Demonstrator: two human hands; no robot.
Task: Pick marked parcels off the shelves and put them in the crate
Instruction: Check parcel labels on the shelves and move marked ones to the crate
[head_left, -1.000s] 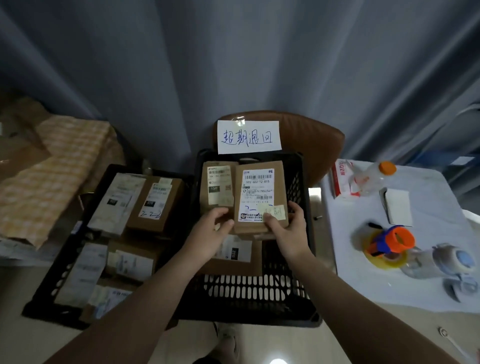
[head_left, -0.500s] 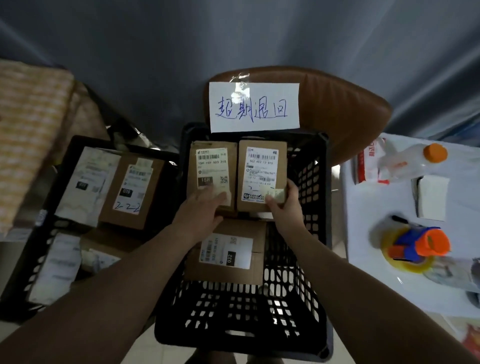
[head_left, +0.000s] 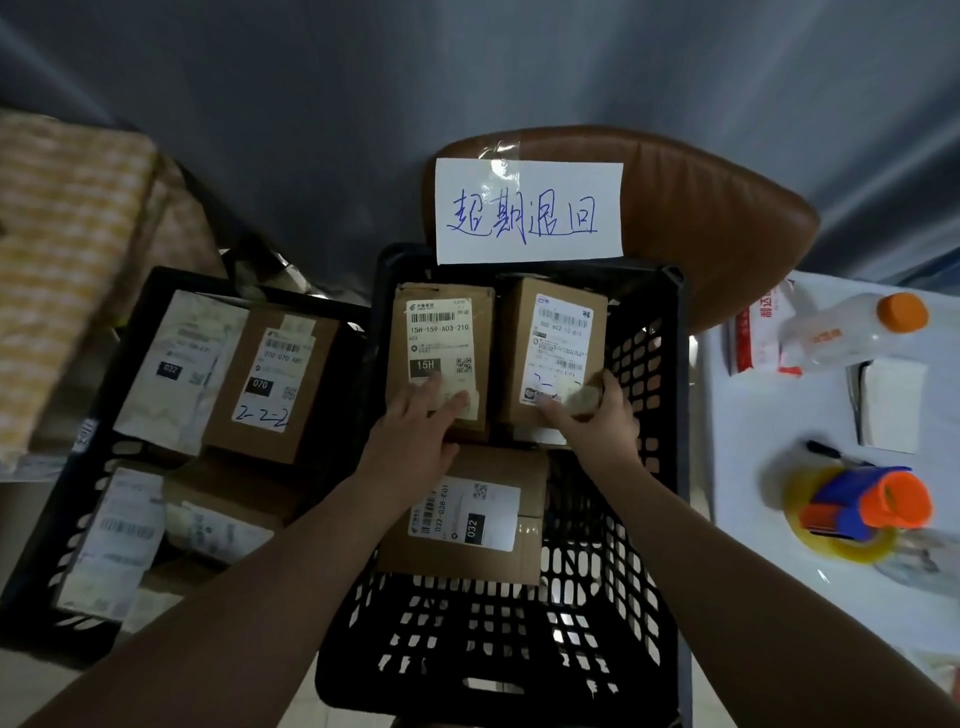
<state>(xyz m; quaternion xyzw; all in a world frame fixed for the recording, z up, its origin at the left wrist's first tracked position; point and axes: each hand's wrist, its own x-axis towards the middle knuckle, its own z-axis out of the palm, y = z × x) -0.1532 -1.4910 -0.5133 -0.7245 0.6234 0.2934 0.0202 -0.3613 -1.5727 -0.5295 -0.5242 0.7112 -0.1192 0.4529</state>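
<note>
Both hands have sunk deeper into the crate (head_left: 655, 467): the right hand (head_left: 592, 427) grips the marked parcel (head_left: 556, 312) by its near edge, tilted at the crate's far end, its grip hiding the blurred lower corner of the label (head_left: 560, 348). The left hand (head_left: 415, 448) lies flat on the 15H parcel (head_left: 441, 332) just beside.

A parcel depot — black crates (head_left: 519, 649) of barcode-labelled parcels (head_left: 439, 353), a handwritten sign (head_left: 527, 210), a tape dispenser (head_left: 862, 506) near the table's (head_left: 753, 571) left edge.

The parcel (head_left: 556, 332) has sunk deeper into the crate (head_left: 649, 358).
</note>
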